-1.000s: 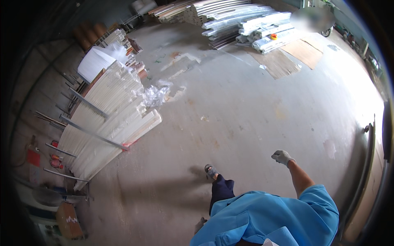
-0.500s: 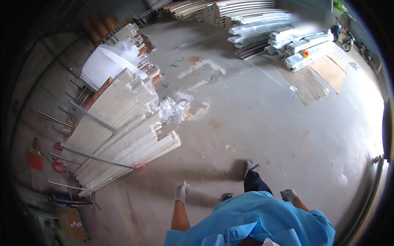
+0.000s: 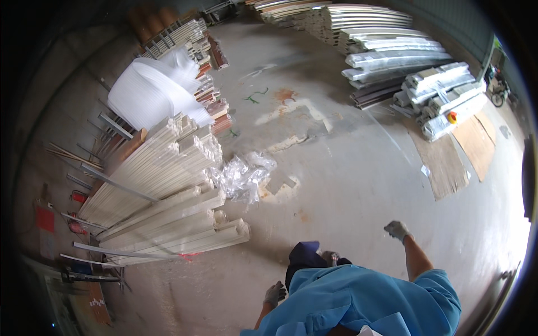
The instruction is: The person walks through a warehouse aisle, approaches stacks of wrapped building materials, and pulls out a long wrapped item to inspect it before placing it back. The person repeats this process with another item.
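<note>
My left hand (image 3: 275,293), in a grey work glove, hangs low beside my body. Its fingers are loosely bent and apart, with nothing in them. My right hand (image 3: 397,230), gloved likewise, is held out ahead over the floor. Its fingers curl slightly, and no object shows in it. Neither hand touches anything. Nearest to my left hand is a stack of long cream-white profiles (image 3: 168,235), wrapped partly in clear film and lying between metal rack arms (image 3: 120,250). My dark trousers and one foot show below my blue shirt.
Crumpled clear plastic film (image 3: 245,175) lies by the stack's end. Behind it rests a big roll of white foam sheet (image 3: 147,92). Wrapped profile bundles (image 3: 398,59) stand at the far right, with an orange-yellow tape roll (image 3: 452,117) on top. Flattened cardboard (image 3: 441,162) covers floor there.
I have stepped forward and the view has turned somewhat left. My right hand has swung forward, while my left hand has swung back toward my body.
</note>
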`<state>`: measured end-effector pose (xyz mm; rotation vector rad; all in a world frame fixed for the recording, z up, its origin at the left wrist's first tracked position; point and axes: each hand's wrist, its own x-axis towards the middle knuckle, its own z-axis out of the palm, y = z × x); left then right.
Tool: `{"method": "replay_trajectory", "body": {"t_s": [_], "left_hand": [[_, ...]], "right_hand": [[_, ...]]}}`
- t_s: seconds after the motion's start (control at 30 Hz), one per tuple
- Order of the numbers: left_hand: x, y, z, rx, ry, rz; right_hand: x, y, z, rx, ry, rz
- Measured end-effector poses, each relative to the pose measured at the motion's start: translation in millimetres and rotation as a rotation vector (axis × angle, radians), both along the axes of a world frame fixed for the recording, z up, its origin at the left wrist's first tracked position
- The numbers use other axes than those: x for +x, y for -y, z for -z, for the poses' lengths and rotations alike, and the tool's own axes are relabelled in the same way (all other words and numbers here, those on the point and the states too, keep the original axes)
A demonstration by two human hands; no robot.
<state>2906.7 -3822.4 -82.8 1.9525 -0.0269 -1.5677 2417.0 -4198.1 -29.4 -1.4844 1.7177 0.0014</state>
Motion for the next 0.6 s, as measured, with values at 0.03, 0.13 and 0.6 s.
{"method": "replay_trajectory", "body": {"t_s": [0.03,0.13,0.6], "left_hand": [[7,18,2,0.038,-0.013,-0.068],[45,76,24,0.041,-0.099,-0.183],[381,552,-35,-0.24,0.17,-0.144]], "right_hand": [[17,44,-7,-0.05,0.047,0.012],[73,152,-11,-0.135,0.155,0.048],[241,297,0,0.405,0.102,0.161]]}}
